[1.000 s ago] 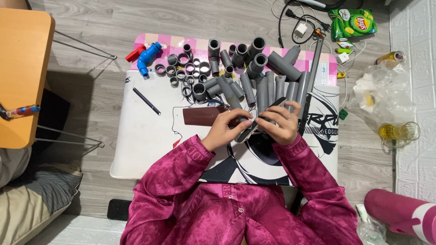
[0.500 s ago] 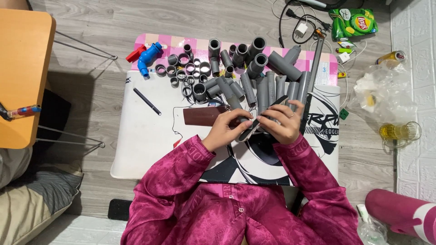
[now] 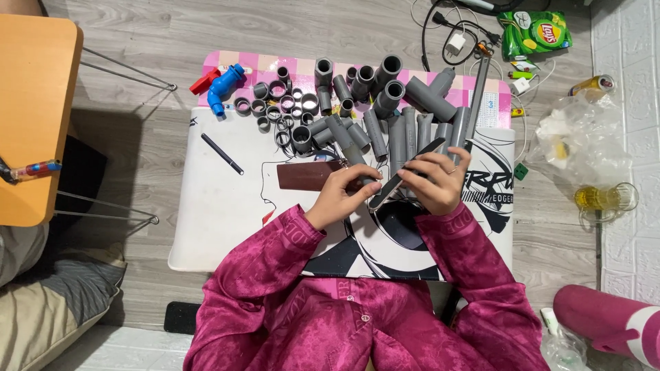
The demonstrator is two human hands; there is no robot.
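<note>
**Both hands closed on a flat black tool among grey pipe pieces**

Left hand (image 3: 342,196): fingers curled, tips pinching the lower end of a slim flat black tool (image 3: 407,172). Right hand (image 3: 434,180): fingers bent over the tool's upper half, thumb underneath, gripping it. The tool lies slanted, low end toward the body, high end toward the pile of grey pipe pieces (image 3: 385,117). Whether a pipe piece is also under the fingers cannot be told; they hide that spot.

A brown rectangular strip (image 3: 309,175) lies flat just left of the left hand, touching or nearly touching its fingertips.

Surface (image 3: 220,213): a low white top with a large black line drawing, a pink checked band along its far edge. Grey tubes and short rings crowd the far middle and right; the rings cluster to the left of the tubes. A blue fitting (image 3: 225,86) and a red piece (image 3: 204,81) sit at the far left corner. A thin black pen (image 3: 222,154) lies alone, well apart from the hands.

Room: grey wood-look floor, an orange table (image 3: 31,117) to the left, cables and a green snack bag (image 3: 535,32) at the far right, a glass mug (image 3: 605,199) of yellow liquid on the right.

Open room: the near-left part of the surface is bare; the right edge is close to the right forearm.
</note>
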